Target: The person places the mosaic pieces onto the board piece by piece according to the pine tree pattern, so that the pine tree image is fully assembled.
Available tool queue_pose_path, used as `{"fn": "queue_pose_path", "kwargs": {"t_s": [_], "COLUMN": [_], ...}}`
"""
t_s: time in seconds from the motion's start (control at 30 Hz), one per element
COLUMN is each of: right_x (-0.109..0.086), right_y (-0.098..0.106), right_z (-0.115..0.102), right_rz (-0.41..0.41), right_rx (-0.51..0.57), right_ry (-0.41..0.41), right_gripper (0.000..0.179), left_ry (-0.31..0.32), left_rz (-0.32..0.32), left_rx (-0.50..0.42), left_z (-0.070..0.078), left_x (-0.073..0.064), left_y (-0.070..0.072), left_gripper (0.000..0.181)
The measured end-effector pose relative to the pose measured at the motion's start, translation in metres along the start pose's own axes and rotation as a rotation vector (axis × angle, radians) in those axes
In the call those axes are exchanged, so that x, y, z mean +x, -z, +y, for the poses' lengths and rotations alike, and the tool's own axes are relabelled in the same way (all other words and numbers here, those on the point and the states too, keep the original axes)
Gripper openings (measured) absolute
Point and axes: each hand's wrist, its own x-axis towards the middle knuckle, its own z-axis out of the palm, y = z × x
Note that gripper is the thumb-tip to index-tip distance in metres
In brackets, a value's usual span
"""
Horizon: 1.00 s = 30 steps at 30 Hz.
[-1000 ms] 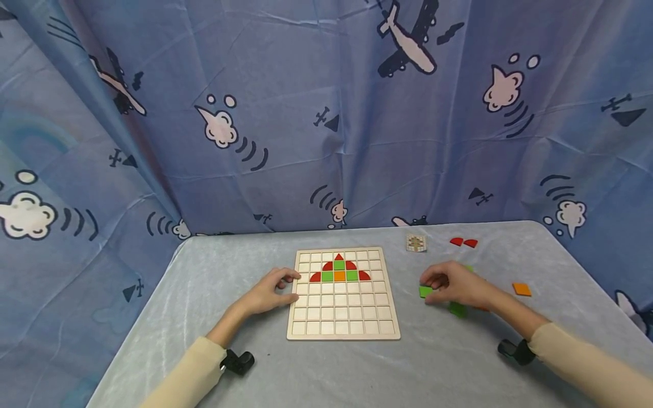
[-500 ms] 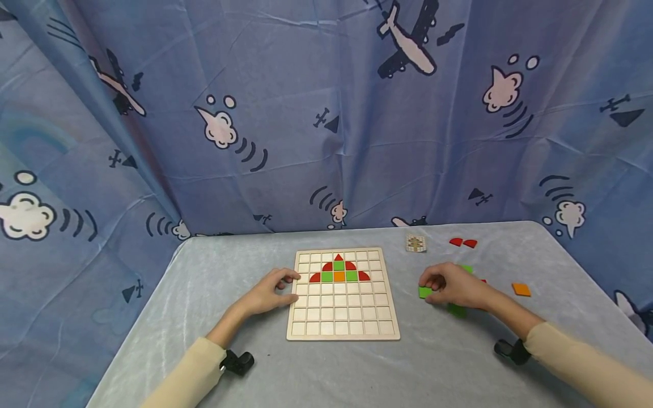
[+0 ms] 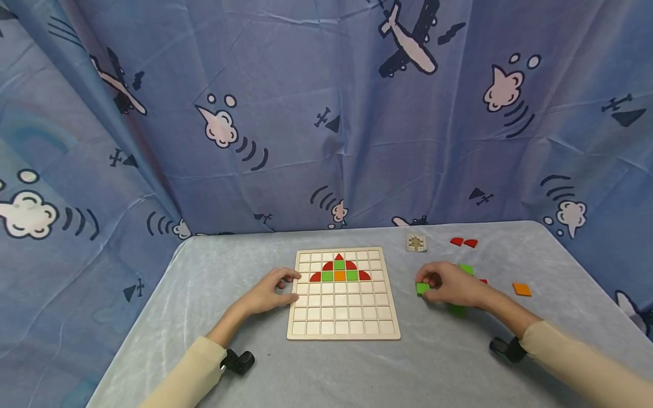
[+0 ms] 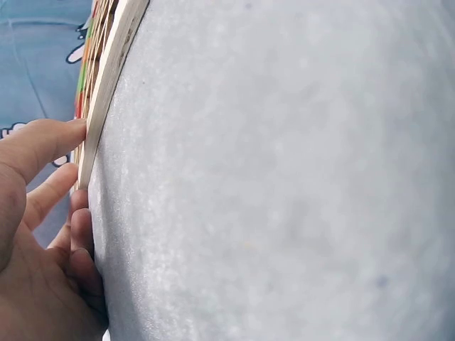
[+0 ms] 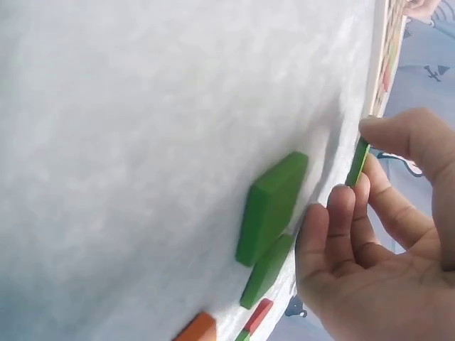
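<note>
A wooden grid board (image 3: 343,328) lies flat on the table. In its upper rows are a red triangle (image 3: 339,257), several red quarter-round tiles, several green square tiles and one orange square (image 3: 339,276). My left hand (image 3: 267,292) rests against the board's left edge, thumb and fingertips touching it, fingers fairly straight. To the board's right, my right hand (image 3: 451,283) pinches a green square tile (image 3: 422,289) between thumb and fingers. The right wrist view shows this tile (image 5: 358,163) tilted, partly hidden by the fingers. Loose green tiles (image 5: 274,206) lie near that hand.
Behind the right hand lie a small patterned card (image 3: 416,243) and two red quarter-round pieces (image 3: 463,242). An orange square tile (image 3: 522,289) sits further right. Other tiles are partly covered by the right hand and forearm. A blue curtain (image 3: 285,113) hangs behind the table.
My right hand has shifted slightly left, toward the board, with the green square tile, uncovering more of the tiles behind it. The left hand and the board have stayed in place.
</note>
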Motion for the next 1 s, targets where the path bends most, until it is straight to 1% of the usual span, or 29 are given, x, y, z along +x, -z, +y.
{"fn": "queue_pose_path", "kwargs": {"t_s": [0.13, 0.37, 0.5, 0.77, 1.0], "right_x": [0.002, 0.008, 0.012, 0.018, 0.027], "right_y": [0.001, 0.0, -0.002, -0.008, -0.016], "right_z": [-0.003, -0.007, -0.011, -0.018, -0.024], "right_rz": [0.014, 0.046, 0.062, 0.045, 0.058], "right_rx": [0.0, 0.0, 0.023, 0.146, 0.228], "right_ry": [-0.004, 0.075, 0.092, 0.112, 0.176], "right_gripper": [0.022, 0.023, 0.025, 0.026, 0.028], "left_ry": [0.005, -0.001, -0.008, -0.011, -0.004], "left_rz": [0.001, 0.003, 0.003, 0.003, 0.002], "left_rx": [-0.001, 0.002, 0.006, 0.012, 0.012], "left_z": [0.0, 0.0, 0.0, -0.001, 0.001], "left_x": [0.0, 0.001, 0.001, 0.0, 0.0], "left_y": [0.0, 0.0, 0.001, 0.0, 0.0], "left_gripper": [0.044, 0.045, 0.044, 0.044, 0.044]}}
